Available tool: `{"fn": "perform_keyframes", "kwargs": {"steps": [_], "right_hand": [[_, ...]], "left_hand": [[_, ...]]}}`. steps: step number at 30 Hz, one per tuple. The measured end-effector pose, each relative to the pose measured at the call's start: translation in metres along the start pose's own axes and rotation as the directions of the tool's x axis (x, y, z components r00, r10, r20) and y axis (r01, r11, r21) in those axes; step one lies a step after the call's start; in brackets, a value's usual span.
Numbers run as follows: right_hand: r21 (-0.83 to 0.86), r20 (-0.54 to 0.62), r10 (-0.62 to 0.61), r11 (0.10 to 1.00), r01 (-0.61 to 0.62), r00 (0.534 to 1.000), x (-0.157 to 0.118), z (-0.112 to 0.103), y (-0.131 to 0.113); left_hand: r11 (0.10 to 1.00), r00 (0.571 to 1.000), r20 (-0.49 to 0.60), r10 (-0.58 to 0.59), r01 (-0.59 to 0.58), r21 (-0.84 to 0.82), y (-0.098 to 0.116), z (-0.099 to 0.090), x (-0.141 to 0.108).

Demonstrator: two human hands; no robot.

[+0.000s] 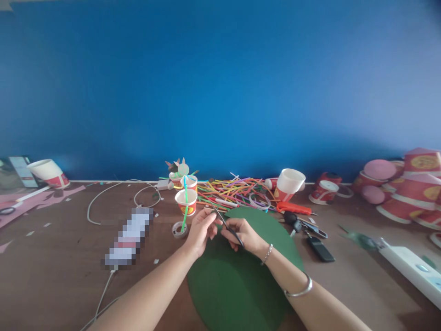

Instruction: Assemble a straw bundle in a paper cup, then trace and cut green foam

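Observation:
My right hand [245, 235] holds a pair of scissors [221, 216], its dark handles in the fingers and the blades slanting up and left. Close beside the blades, my left hand [201, 230] is closed in a pinch; whatever lies between its fingertips is too small to make out. Both hands are above a large dark green sheet [241, 289] with a rounded outline. Left of the left hand stands a red and white paper cup [186, 209]. A bright green strip [186, 197] runs down its front to a roll of tape [179, 229] on the table.
Behind the hands lies a heap of colourful thin sticks [234, 191]. A white-lined paper cup [289, 184], an orange glue gun [296, 208] and keys [292, 220] are to the right. A phone [129, 239] with a cable lies left; a power strip [413, 266] is far right.

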State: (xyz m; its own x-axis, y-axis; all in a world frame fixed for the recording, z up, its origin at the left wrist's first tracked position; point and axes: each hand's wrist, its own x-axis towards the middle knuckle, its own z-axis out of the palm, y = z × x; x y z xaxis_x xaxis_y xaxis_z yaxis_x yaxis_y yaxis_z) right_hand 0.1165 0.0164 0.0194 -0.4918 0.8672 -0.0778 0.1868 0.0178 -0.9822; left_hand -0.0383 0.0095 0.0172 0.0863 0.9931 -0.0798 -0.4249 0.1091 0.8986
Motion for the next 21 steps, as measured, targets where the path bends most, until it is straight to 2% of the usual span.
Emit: {"fn": "perform_keyframes", "kwargs": {"steps": [8, 21], "right_hand": [[0.002, 0.004, 0.017, 1.0, -0.017, 1.0, 0.0002, 0.0002, -0.0002], [0.015, 0.002, 0.016, 1.0, -0.016, 1.0, -0.0001, 0.0003, 0.0015]], "left_hand": [[0.999, 0.999, -0.032, -0.024, 0.023, -0.044, 0.0025, 0.0007, 0.0004], [1.0, 1.0, 0.003, -0.024, 0.024, -0.013, 0.0012, 0.0, 0.0013]]}}
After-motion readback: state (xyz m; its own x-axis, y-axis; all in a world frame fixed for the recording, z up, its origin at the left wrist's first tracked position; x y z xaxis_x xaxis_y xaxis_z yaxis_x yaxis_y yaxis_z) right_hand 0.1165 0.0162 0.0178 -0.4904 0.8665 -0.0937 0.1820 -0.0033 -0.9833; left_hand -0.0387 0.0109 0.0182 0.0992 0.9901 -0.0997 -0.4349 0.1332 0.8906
